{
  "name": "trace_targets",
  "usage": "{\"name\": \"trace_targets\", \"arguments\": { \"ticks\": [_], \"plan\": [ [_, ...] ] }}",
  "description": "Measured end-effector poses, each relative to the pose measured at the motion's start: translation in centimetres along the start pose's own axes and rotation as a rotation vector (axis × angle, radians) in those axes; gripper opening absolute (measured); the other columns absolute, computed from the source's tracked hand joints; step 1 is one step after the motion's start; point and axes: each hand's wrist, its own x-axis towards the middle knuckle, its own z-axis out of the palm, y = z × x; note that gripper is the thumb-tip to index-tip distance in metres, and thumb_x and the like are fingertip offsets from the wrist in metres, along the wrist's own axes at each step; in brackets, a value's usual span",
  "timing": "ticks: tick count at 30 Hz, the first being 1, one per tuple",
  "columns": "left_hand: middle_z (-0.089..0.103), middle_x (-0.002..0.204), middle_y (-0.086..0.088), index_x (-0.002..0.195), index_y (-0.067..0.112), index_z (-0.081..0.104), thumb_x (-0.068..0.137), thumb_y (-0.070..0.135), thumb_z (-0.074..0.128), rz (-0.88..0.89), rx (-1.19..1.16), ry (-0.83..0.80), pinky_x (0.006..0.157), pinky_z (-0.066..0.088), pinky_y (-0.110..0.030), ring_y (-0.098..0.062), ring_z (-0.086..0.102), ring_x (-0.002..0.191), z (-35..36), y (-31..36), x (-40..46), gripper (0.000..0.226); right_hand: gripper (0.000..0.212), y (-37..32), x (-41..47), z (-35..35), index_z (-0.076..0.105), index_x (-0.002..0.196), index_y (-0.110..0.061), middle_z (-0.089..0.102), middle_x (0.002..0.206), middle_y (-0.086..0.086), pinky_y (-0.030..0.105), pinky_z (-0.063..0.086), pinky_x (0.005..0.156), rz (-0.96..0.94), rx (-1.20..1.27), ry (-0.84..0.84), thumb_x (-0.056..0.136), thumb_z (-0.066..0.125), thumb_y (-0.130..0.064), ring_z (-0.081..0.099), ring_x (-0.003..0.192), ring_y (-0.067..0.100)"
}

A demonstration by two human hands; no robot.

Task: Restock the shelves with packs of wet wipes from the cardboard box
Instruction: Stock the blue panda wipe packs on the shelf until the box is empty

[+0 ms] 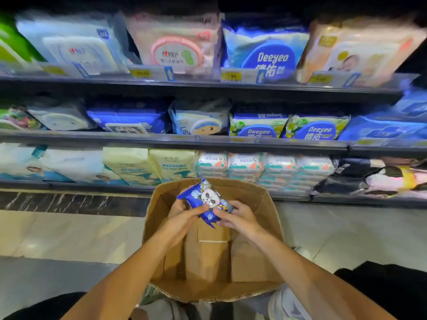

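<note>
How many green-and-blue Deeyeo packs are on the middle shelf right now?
2. One Deeyeo pack sits right of centre on the middle shelf; the second stands touching its right side. More may be hidden behind them.

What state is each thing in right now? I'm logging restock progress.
Blue panda pack: held above the box, tilted.
Left hand: grips the pack.
Right hand: grips the pack.
Cardboard box: open, bare bottom showing, no other packs visible.
Shelves: stocked with packs.
</note>
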Motion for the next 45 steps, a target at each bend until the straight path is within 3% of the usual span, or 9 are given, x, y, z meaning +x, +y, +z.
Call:
{"name": "trace_targets", "arguments": {
  "ticks": [7,10,13,17,22,27,32,40,45],
  "plan": [
    [0.074,0.11,-0.015,0.121,0.016,0.049,0.053,0.008,0.095,0.031,0.297,-0.065,0.073,0.061,-0.036,-0.026,0.073,0.096,3.9,7.4,-2.2,0.082,0.073,-8.9,-5.8,-2.7,0.039,0.142,-0.029,0.057,0.122,-0.007,0.016,0.053,0.08,-0.224,-0.371,-0.036,0.082,0.08,-0.025,0.062,0.109,0.011],
    [0.075,0.102,-0.013,0.11,0.015,0.052,0.067,0.001,0.089,0.069,0.572,-0.194,0.074,0.06,-0.035,-0.021,0.074,0.086,6.2,11.1,-3.0,0.058,0.089,-13.8,-8.1,-3.7,0.037,0.15,-0.035,0.065,0.128,-0.004,0.024,0.053,0.094,-0.384,-0.435,-0.11,0.076,0.086,-0.022,0.066,0.112,0.013],
    [0.074,0.102,-0.012,0.102,0.015,0.056,0.062,0.013,0.093,0.191,0.664,-0.258,0.078,0.059,-0.04,-0.027,0.073,0.092,8.7,15.0,-4.0,0.054,0.068,-18.3,-11.0,-3.7,0.058,0.137,-0.022,0.071,0.12,-0.004,0.024,0.05,0.099,-0.511,-0.635,-0.122,0.076,0.087,-0.014,0.066,0.11,0.004],
    [0.072,0.111,-0.005,0.109,0.011,0.064,0.068,0.012,0.09,0.404,0.539,-0.154,0.08,0.056,-0.022,-0.016,0.07,0.101,11.5,19.5,-6.1,0.048,0.048,-23.2,-14.5,-3.8,0.064,0.123,-0.022,0.072,0.117,-0.001,0.021,0.049,0.095,-0.725,-0.528,0.016,0.08,0.082,-0.009,0.066,0.108,0.005],
    [0.074,0.11,0.0,0.115,0.022,0.068,0.065,0.023,0.092,0.629,0.457,-0.105,0.087,0.055,-0.026,-0.015,0.07,0.103,14.9,24.8,-7.8,0.056,0.055,-29.4,-18.0,-4.0,0.061,0.127,-0.039,0.069,0.124,-0.006,0.036,0.049,0.103,-0.899,-0.434,0.126,0.079,0.085,-0.025,0.06,0.123,0.009],
    [0.072,0.108,0.005,0.111,0.031,0.063,0.068,0.031,0.091,0.808,0.415,-0.046,0.093,0.054,-0.038,-0.016,0.067,0.107,19.1,32.9,-8.7,0.052,0.045,-36.2,-22.2,-4.3,0.069,0.116,-0.033,0.075,0.109,-0.005,0.034,0.055,0.096,-1.088,-0.493,0.227,0.076,0.087,-0.027,0.068,0.109,0.01],
    [0.066,0.11,0.009,0.11,0.032,0.059,0.08,0.022,0.082,0.972,0.496,-0.037,0.091,0.054,-0.029,-0.013,0.065,0.106,23.3,39.8,-8.8,0.039,0.038,-41.6,-23.0,-2.9,0.066,0.115,-0.023,0.078,0.094,-0.004,0.022,0.058,0.079,-1.208,-0.257,0.332,0.081,0.082,-0.015,0.074,0.093,0.01],
    [0.06,0.104,0.019,0.114,0.027,0.058,0.083,0.022,0.08,1.09,0.585,0.089,0.081,0.049,-0.016,-0.004,0.059,0.098,26.4,44.2,-3.9,0.039,0.031,-47.2,-19.4,-2.7,0.067,0.103,-0.028,0.074,0.101,-0.01,0.015,0.052,0.085,-1.265,-0.129,0.395,0.087,0.074,-0.002,0.069,0.096,-0.005],
    [0.058,0.111,0.005,0.131,0.024,0.055,0.085,0.026,0.079,1.148,0.688,0.104,0.081,0.049,-0.016,-0.002,0.058,0.095,28.7,45.4,0.0,0.052,0.037,-49.9,-16.9,-5.4,0.065,0.112,-0.031,0.072,0.107,-0.015,0.023,0.05,0.099,-1.296,-0.155,0.484,0.087,0.074,-0.005,0.065,0.109,0.0]
  ]
}}
